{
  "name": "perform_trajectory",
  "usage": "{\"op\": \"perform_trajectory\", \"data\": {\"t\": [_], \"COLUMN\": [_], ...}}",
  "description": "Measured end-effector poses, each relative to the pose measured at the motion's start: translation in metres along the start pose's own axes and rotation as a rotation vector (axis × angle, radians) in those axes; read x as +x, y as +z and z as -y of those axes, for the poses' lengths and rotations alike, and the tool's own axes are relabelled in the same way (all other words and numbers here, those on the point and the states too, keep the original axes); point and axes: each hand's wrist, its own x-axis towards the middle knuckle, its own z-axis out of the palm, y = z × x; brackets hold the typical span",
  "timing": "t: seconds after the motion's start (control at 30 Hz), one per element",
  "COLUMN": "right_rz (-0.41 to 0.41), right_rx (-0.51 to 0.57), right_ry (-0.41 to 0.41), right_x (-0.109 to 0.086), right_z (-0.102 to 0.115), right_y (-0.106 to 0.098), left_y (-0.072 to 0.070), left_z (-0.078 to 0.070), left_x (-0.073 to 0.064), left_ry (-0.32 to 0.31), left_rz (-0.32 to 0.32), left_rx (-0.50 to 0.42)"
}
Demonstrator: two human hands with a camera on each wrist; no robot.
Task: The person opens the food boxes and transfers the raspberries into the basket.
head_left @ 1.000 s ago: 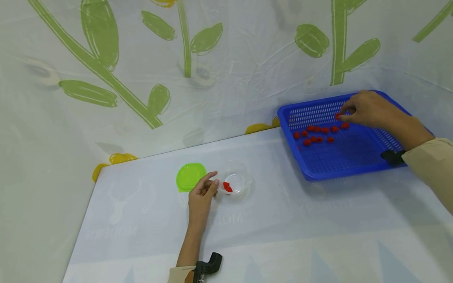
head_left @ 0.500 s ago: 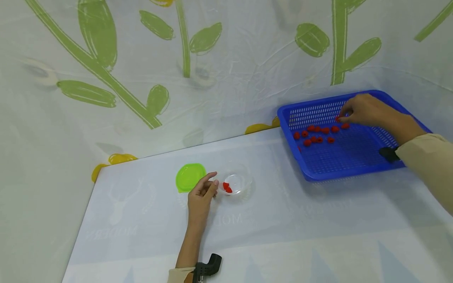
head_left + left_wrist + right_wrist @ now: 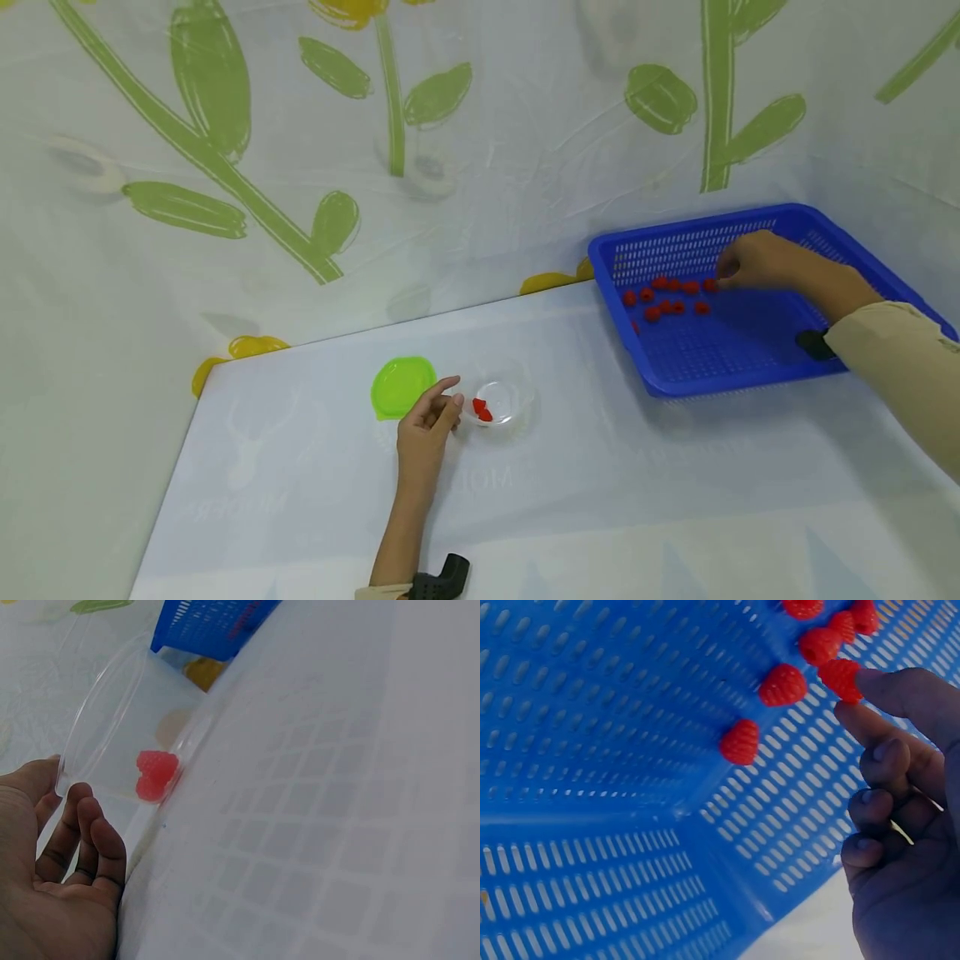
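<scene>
My left hand [image 3: 424, 429] holds the rim of a clear plastic bowl [image 3: 504, 398] between thumb and index finger, its other fingers loosely bent. Two red raspberries [image 3: 156, 776] lie together inside the bowl, on the side near that hand. Over at the right, my right hand [image 3: 765, 262] reaches down into a blue basket [image 3: 720, 385]. Its thumb and index finger pinch a raspberry [image 3: 838, 679], seen in the right wrist view; in the head view the fingers hide it. Several loose raspberries [image 3: 677, 308] lie on the basket floor, left of the right hand.
A bright green lid [image 3: 402, 387] lies on the white tabletop [image 3: 315, 467], left of the bowl. The perforated basket stands at the back right, near a wall cover [image 3: 517, 208] printed with leaves and flowers. The basket's walls rise around the right hand.
The right hand has sunk lower in the basket and shifted slightly left, so its raspberry no longer shows in the head view. My left hand keeps its hold on the bowl. The head view has tilted slightly.
</scene>
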Motion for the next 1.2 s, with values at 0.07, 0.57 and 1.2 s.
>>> {"op": "perform_trajectory", "data": {"t": [0.07,0.57,1.2], "right_rz": [0.011,0.068,-0.003], "right_rx": [-0.002,-0.047,-0.013], "right_ry": [-0.006,0.001,-0.035], "right_x": [0.000,0.001,-0.002], "right_z": [-0.001,-0.007,0.018], "right_y": [0.004,0.012,-0.013], "left_y": [0.000,0.003,0.004], "left_z": [-0.006,-0.027,-0.027], "left_x": [-0.002,-0.007,-0.008], "left_ry": [-0.005,0.009,0.001], "left_rz": [0.003,0.008,0.017], "left_rx": [0.002,0.004,0.004]}}
